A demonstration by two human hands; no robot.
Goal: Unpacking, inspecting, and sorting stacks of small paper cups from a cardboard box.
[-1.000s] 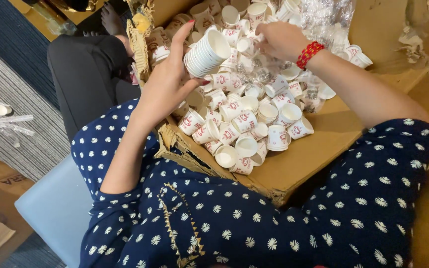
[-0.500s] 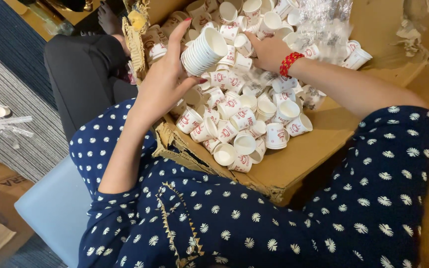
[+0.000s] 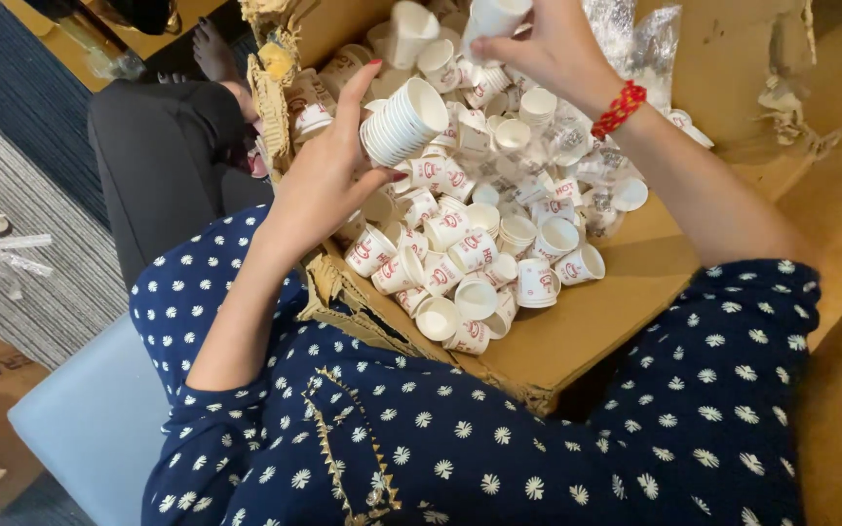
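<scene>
Brown floor surface runs along the 3 o'clock side of the view; a grey striped rug (image 3: pixel 21 263) covers the 9 o'clock side, with a pale blue seat (image 3: pixel 90 429) at 7 o'clock. My navy dotted garment (image 3: pixel 538 429) fills the 6 o'clock area.

At centre, a torn cardboard box (image 3: pixel 587 331) lies open across my lap. Its ragged edge (image 3: pixel 275 88) stands at 11 o'clock. Inside it, a heap of loose paper cups (image 3: pixel 479 234), white with red print, spreads from centre toward 12 o'clock. Crumpled clear plastic wrap (image 3: pixel 635 29) sits at 1 o'clock, touching the heap.

My left hand (image 3: pixel 319 185), at 10 o'clock of the heap, is closed around a nested stack of cups (image 3: pixel 403 122); fingers wrap the stack's lower end, and the stack tilts with its open mouth toward 2 o'clock, above the heap.

My right hand (image 3: pixel 548 49), at 12 o'clock, grips a single cup (image 3: pixel 494 18) between fingertips, lifted clear of the heap and partly cut off by the top edge. A red beaded bracelet (image 3: pixel 619 107) circles that wrist.
</scene>
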